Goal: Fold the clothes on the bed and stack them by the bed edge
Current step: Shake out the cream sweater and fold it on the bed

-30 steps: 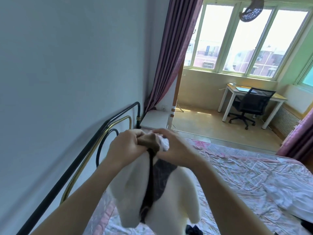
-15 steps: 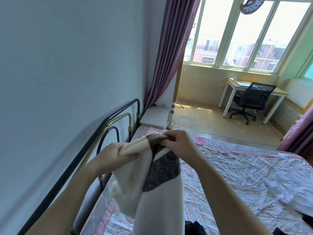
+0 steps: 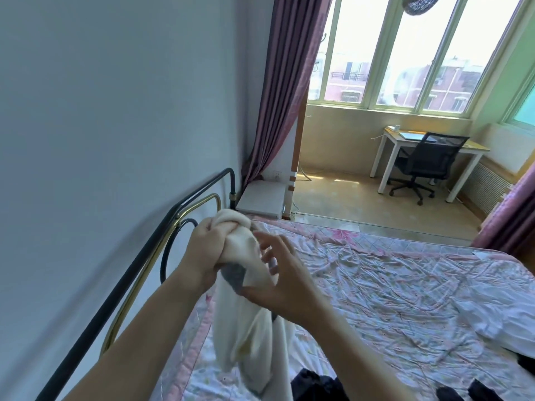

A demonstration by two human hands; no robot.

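Note:
A cream-white garment (image 3: 254, 337) with a dark grey patterned patch hangs above the bed (image 3: 405, 299). My left hand (image 3: 207, 250) grips its bunched top, held up near the headboard. My right hand (image 3: 285, 282) sits just right of it, fingers spread and loosely curved, with the thumb against the cloth lower down. Dark clothes (image 3: 315, 386) lie on the sheet near the bottom edge, and a white piece (image 3: 503, 322) lies at the right.
A black and brass metal headboard (image 3: 162, 235) runs along the wall on the left. A white bedside cabinet (image 3: 262, 199) stands beyond the bed's corner. Further off are a purple curtain (image 3: 286, 82), a desk (image 3: 434, 146) and a black office chair (image 3: 425, 166) by the windows.
My left hand has taken the garment's top into a bunch and lifted it. My right hand has let go of the collar, opened its fingers and dropped lower on the cloth.

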